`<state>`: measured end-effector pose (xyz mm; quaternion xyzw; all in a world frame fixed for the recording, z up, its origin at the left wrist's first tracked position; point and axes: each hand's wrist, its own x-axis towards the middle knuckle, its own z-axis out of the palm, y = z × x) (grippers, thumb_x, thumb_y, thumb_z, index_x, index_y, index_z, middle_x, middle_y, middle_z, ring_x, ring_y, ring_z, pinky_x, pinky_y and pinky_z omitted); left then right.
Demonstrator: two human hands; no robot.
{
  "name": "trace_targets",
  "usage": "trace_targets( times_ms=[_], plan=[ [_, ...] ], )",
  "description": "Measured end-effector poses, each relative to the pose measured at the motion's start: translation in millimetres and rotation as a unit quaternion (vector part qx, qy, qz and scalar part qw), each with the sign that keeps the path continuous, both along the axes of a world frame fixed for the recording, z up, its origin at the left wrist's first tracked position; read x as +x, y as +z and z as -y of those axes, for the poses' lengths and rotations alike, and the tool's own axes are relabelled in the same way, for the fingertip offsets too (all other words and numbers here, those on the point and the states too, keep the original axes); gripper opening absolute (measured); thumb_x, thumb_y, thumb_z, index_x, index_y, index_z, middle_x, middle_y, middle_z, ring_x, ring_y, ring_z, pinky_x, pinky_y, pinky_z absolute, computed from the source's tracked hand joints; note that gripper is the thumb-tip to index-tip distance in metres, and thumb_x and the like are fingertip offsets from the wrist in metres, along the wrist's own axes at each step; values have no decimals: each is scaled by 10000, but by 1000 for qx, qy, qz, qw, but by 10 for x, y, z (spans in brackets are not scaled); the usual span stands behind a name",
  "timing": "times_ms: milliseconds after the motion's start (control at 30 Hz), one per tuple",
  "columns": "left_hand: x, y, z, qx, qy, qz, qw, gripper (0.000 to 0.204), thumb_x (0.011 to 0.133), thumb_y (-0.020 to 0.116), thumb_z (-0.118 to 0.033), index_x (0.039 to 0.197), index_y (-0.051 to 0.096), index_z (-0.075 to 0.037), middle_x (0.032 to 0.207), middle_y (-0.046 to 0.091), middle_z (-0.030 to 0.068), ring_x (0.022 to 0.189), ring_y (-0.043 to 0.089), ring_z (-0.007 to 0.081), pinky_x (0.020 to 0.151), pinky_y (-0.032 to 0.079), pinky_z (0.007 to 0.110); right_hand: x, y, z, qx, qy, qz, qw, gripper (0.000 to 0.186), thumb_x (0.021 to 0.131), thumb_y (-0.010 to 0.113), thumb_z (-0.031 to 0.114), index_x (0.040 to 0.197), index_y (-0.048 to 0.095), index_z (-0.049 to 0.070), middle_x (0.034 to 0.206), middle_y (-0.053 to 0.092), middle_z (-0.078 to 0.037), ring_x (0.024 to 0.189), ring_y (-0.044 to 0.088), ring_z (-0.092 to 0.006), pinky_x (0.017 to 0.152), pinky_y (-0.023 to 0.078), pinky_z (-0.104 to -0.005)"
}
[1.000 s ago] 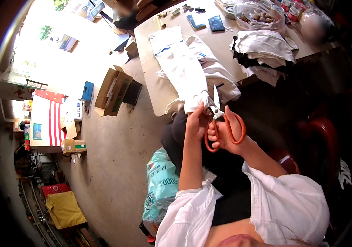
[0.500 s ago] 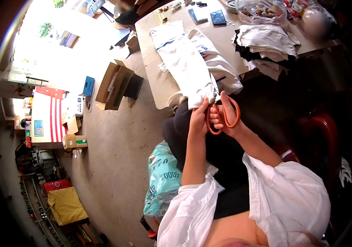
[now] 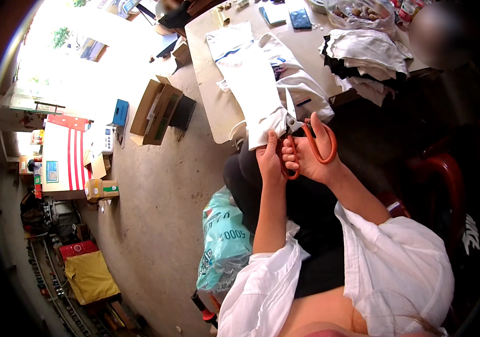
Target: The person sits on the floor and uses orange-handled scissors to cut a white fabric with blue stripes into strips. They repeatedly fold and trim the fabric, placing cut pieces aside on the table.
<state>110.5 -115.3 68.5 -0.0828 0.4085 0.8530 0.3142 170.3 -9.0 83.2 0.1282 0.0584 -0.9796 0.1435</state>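
Observation:
My right hand (image 3: 310,153) is wrapped around the red handles of a large pair of scissors (image 3: 326,157). The handles are spread. One pale blade points up and away beside a white cloth piece (image 3: 254,84), while the other blade is hard to make out against it. My left hand (image 3: 270,156) pinches the near end of this cloth, close to the scissors' pivot. From there the cloth stretches across the table (image 3: 209,101). Another white fabric piece with blue and dark marks (image 3: 301,84) lies to its right.
A stack of white and black cloths (image 3: 363,53) lies at the table's right edge. Behind it sits a clear bag of brown round items (image 3: 363,14). A teal plastic bag (image 3: 223,236) stands by my leg. Cardboard boxes (image 3: 155,109) stand on the floor at left.
My right hand has shifted slightly right, and the scissors' handles and blades have spread wider. My left hand still holds the cloth's near end.

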Motion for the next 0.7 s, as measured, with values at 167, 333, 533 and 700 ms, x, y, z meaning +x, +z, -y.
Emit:
trace_targets(
  times_ms=[167,333,533,700],
  plan=[
    [-30,-405,107,129,-18,20,991,293,970,468,-230,984,542,53,717,608,93,481,537,121,379,449,226,-52,-30,30,14,-4,39,999,685,756,423,786,756,459,102,636,428,16,523,424,-93,456,370,-192],
    [67,-258,33,40,46,-47,997,297,982,430,-216,1097,478,54,821,595,120,567,557,156,439,481,270,-35,-3,43,63,-20,77,995,594,844,409,692,684,431,120,580,411,36,444,390,-65,376,324,-165],
    [108,-243,41,80,70,-67,992,334,977,434,-179,1227,422,42,1102,577,159,911,608,225,780,522,343,-51,-171,-103,60,7,-15,998,600,821,420,715,680,417,132,582,407,37,468,410,-71,405,353,-183],
    [152,-48,203,74,-64,-73,992,319,961,460,-157,1206,468,47,1095,594,150,850,607,202,700,507,289,-86,-83,-115,39,-12,-11,999,760,774,356,796,863,520,59,704,499,-20,637,494,-134,579,417,-245]
  ],
)
